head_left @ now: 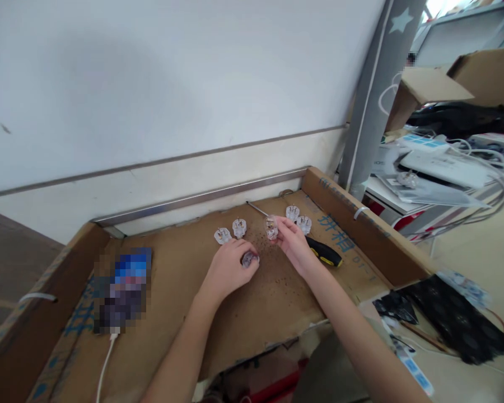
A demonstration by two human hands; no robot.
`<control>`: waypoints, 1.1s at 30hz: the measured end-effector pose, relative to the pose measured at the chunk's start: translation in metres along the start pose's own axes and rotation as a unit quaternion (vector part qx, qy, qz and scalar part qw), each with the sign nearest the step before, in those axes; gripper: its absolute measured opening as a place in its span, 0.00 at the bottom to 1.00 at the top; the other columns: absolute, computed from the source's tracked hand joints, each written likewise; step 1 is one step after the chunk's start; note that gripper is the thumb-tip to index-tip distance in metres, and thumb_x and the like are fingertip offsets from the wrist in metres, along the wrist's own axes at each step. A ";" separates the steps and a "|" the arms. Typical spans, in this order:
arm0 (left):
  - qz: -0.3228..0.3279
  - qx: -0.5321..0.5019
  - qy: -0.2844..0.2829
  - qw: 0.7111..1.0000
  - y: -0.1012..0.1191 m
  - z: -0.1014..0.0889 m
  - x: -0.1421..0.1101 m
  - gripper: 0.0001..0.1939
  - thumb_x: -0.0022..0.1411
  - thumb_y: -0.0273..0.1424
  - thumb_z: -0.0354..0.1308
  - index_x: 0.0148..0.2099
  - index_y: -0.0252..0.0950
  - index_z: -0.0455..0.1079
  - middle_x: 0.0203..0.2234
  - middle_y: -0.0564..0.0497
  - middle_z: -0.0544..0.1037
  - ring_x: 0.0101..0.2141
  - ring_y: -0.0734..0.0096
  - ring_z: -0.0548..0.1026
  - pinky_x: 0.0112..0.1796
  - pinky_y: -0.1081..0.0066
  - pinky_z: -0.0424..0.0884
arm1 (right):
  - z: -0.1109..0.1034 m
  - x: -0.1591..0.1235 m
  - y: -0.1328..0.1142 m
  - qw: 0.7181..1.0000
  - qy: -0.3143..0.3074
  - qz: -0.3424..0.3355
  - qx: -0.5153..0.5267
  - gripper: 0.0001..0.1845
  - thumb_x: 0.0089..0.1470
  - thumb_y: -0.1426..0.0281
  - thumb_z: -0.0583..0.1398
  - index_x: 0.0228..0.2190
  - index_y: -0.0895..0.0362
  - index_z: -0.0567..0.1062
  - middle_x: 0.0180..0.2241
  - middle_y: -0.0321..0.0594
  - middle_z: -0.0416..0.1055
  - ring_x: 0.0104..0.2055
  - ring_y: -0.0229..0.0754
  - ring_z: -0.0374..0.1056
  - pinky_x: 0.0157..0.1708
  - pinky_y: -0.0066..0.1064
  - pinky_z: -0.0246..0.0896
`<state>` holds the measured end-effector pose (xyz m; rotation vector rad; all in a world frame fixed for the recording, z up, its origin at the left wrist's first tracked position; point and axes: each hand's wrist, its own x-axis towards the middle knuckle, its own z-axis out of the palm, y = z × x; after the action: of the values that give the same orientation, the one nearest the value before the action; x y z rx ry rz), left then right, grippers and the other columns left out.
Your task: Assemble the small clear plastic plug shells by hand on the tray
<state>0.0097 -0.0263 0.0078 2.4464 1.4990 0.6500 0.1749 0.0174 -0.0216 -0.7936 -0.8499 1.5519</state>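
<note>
My left hand [229, 268] rests on the cardboard work surface [256, 302], fingers curled round a clear plastic plug [250, 258]. My right hand [292, 243] pinches another clear plug [271, 227] between thumb and fingertips, just above the cardboard. Two more clear plugs [231, 231] stand beyond my left hand. A second pair of clear plugs [298, 218] stands beyond my right hand. A screwdriver with a black and yellow handle [325, 253] lies under my right wrist, its metal shaft [257, 208] pointing toward the back wall.
Cardboard walls [361, 224] fence the surface left and right, a metal strip [201, 196] at the back. A blurred blue item [124, 291] with a white cable [107, 358] lies at the left. Power strips and cables [441, 162] crowd the shelf at right.
</note>
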 end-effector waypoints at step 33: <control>-0.054 -0.136 0.107 0.983 -0.005 0.023 0.004 0.27 0.51 0.21 0.57 0.54 0.39 0.59 0.49 0.45 0.65 0.50 0.62 0.67 0.50 0.61 0.66 | 0.008 -0.011 0.011 0.919 -0.022 -0.209 -0.333 0.11 0.56 0.65 0.57 0.38 0.60 0.71 0.37 0.40 0.70 0.37 0.36 0.66 0.38 0.31 0.63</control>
<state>0.0175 -0.0191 -0.0138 2.1306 1.4906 1.0470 0.1642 0.0043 -0.0266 -0.9723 -1.5100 0.8937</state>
